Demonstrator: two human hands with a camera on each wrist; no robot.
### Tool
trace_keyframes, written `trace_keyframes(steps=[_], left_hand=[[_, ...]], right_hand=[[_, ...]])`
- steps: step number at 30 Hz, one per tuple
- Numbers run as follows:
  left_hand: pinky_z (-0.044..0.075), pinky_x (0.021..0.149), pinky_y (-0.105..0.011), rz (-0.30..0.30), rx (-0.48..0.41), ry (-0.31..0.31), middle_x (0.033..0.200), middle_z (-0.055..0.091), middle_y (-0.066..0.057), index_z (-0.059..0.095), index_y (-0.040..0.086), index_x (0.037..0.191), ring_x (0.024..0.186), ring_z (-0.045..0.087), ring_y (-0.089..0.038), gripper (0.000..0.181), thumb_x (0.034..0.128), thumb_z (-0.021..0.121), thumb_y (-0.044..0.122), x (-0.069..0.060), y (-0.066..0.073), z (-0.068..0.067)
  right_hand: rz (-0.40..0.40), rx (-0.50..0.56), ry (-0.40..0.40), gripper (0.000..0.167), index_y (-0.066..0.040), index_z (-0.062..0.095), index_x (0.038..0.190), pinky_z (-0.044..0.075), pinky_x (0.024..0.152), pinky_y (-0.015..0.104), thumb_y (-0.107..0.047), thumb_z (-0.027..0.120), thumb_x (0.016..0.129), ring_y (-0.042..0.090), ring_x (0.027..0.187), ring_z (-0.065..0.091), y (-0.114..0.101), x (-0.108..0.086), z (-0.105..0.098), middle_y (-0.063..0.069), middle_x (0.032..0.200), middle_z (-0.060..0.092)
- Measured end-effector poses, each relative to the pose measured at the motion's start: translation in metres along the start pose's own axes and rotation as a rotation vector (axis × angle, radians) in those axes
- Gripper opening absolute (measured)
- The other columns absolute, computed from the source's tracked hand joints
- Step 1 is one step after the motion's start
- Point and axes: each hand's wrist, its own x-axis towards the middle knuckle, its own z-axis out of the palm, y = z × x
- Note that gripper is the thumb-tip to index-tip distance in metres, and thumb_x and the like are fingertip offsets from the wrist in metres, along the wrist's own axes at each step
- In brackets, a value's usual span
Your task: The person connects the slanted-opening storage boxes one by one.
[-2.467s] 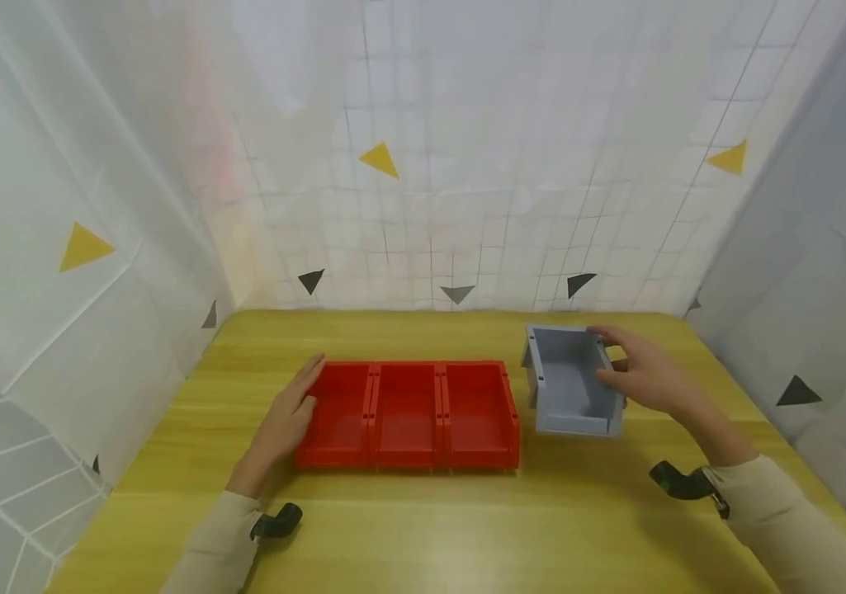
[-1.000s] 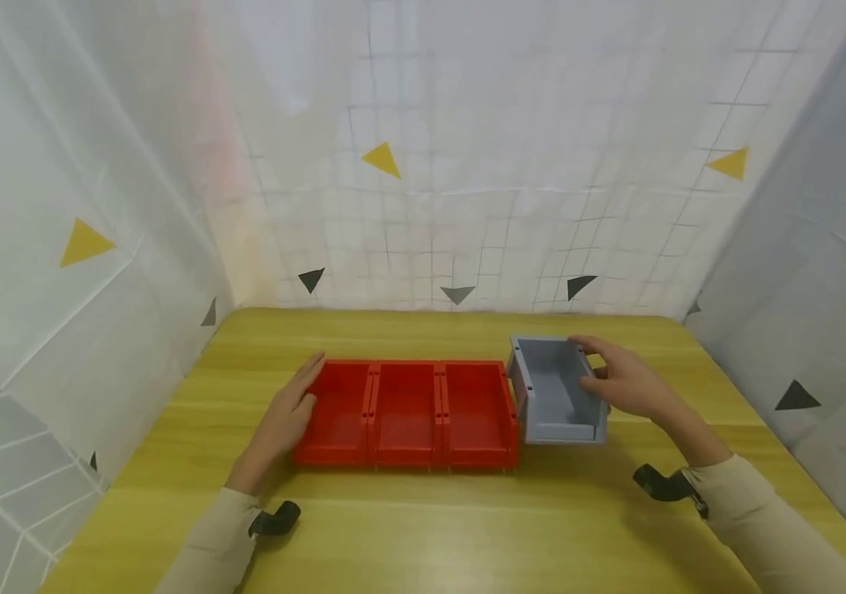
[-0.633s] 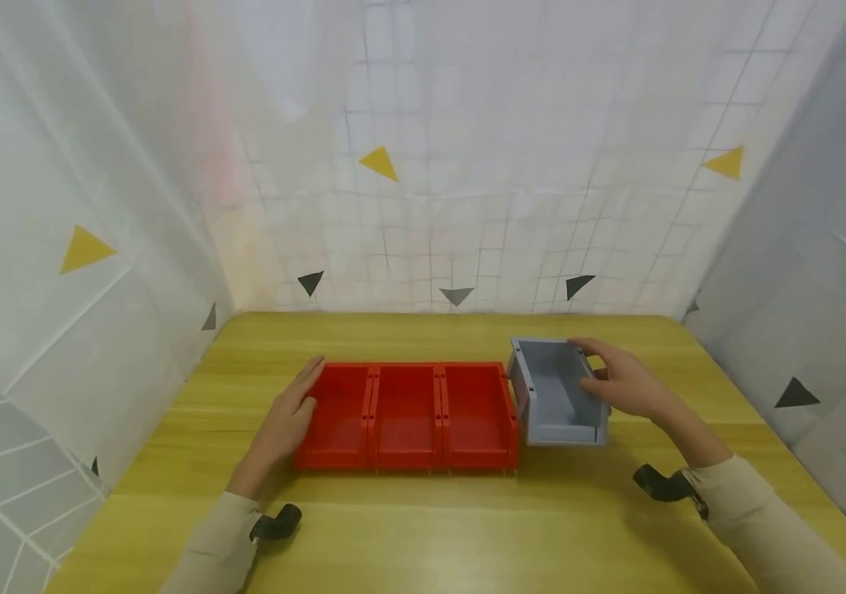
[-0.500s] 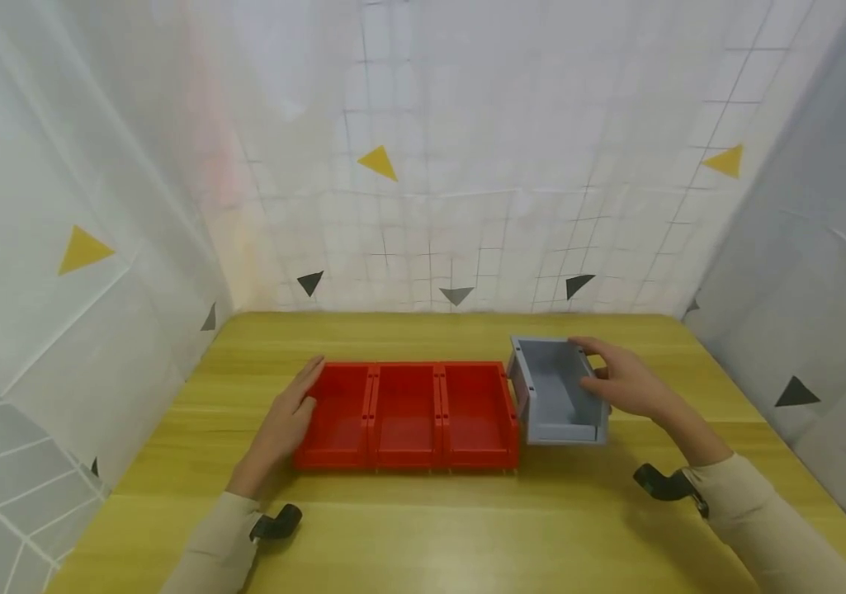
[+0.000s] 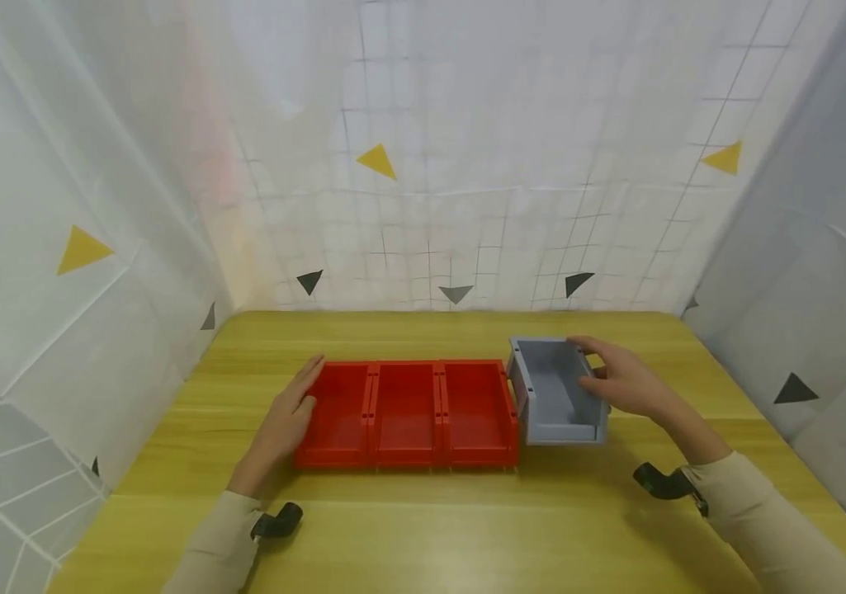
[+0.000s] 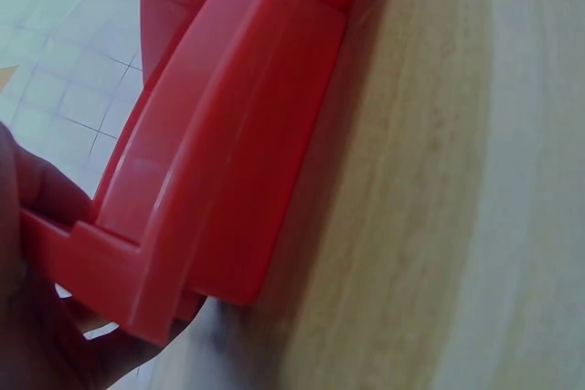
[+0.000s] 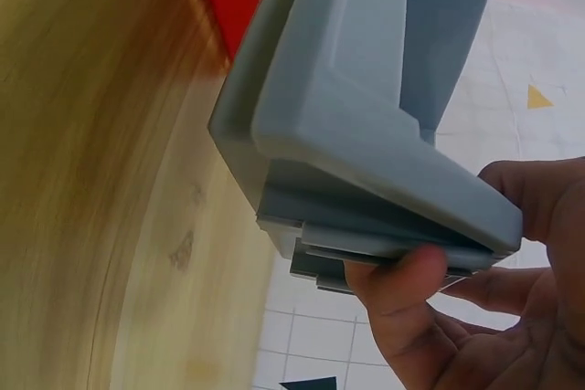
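Note:
Three red storage bins (image 5: 406, 454) stand side by side in a row on the table. My left hand (image 5: 285, 425) grips the outer side wall of the leftmost red bin (image 6: 219, 152), with digits on both sides of that wall in the left wrist view. In my right hand (image 5: 626, 379) is a grey storage bin (image 5: 558, 432), held by its right side wall. The grey bin (image 7: 366, 134) hangs above the table, its left side close against the right end of the red row. Whether the two touch is unclear. No contents show in any bin.
The yellow wood-grain table (image 5: 423, 536) runs back to a white sheet wall (image 5: 467, 214) with yellow and dark triangles. Side sheets (image 5: 801, 272) close in the left and right. Each sleeve carries a dark wrist mount (image 5: 279, 521).
My right hand has brought the grey bin leftward and slightly lower, up beside the red row. Over the last second it has stayed almost still. The left hand and red bins have not moved.

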Motion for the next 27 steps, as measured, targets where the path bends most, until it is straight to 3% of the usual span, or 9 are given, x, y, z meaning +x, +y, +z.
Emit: trace_keyframes(steps=[8, 14, 18, 27], left_hand=[[0.019, 0.122, -0.054, 0.001, 0.015, -0.003, 0.17, 0.024, -0.007, 0.032, 0.005, 0.163, 0.155, 0.02, -0.029, 0.062, 0.1031, 0.04, -0.005, -0.0001, -0.0006, -0.0005], [0.019, 0.122, -0.055, 0.006, 0.017, -0.001, 0.17, 0.024, -0.007, 0.032, 0.005, 0.163, 0.155, 0.02, -0.03, 0.061, 0.1035, 0.04, -0.004, 0.0027, -0.0008, -0.0007], [0.019, 0.122, -0.054, 0.003, 0.02, -0.006, 0.17, 0.024, -0.007, 0.032, 0.005, 0.163, 0.155, 0.02, -0.03, 0.061, 0.1033, 0.04, -0.004, 0.0031, -0.0014, 0.0001], [0.019, 0.122, -0.055, -0.005, 0.012, -0.002, 0.17, 0.024, -0.006, 0.032, 0.006, 0.164, 0.155, 0.02, -0.03, 0.062, 0.1033, 0.04, -0.005, 0.0009, -0.0034, 0.0015]], right_hand=[[0.0, -0.006, -0.002, 0.065, 0.009, 0.038, 0.154, 0.053, 0.091, 0.062, 0.004, 0.065, 0.095, 0.058, 0.127, 0.05, 0.002, -0.0007, 0.0042, 0.036, 0.153, 0.039], [-0.011, -0.011, 0.004, 0.067, 0.008, 0.037, 0.155, 0.055, 0.088, 0.062, 0.004, 0.066, 0.094, 0.059, 0.12, 0.056, 0.0025, -0.0014, 0.0018, 0.037, 0.152, 0.039], [-0.006, -0.017, -0.006, 0.065, 0.009, 0.037, 0.155, 0.053, 0.091, 0.063, 0.003, 0.065, 0.096, 0.058, 0.125, 0.053, 0.0022, -0.0018, 0.0014, 0.036, 0.153, 0.039], [0.021, -0.043, -0.011, 0.062, 0.008, 0.04, 0.154, 0.053, 0.092, 0.062, -0.008, 0.066, 0.1, 0.055, 0.121, 0.057, -0.0014, 0.0008, 0.001, 0.035, 0.15, 0.043]])
